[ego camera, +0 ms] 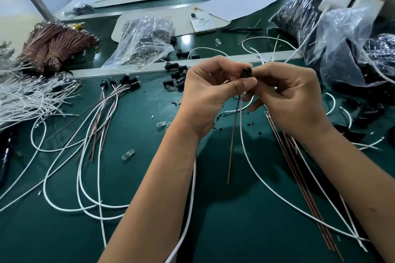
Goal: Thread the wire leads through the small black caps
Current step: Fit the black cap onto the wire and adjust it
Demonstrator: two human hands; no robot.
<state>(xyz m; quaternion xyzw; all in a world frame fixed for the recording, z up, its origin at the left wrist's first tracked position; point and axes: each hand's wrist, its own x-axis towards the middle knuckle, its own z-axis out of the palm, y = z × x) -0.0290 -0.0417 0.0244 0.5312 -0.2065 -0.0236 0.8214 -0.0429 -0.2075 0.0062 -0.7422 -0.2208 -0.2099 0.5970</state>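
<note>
Both hands [215, 89] [286, 94] pinching one cap [245, 72], leads [235, 126] dangling below, seemingly threaded: risks slipping back out if grip eases

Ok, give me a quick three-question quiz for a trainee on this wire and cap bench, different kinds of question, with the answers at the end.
1. True or false: both the left hand and the right hand grip the small black cap.
2. Multiple choice: which leads hang below the held cap? A) two white wires B) a brown wire and a white wire C) none
3. Fill in: the finished capped leads lie to the ____ of the hands.

Key: 1 true; 2 B; 3 left
</note>
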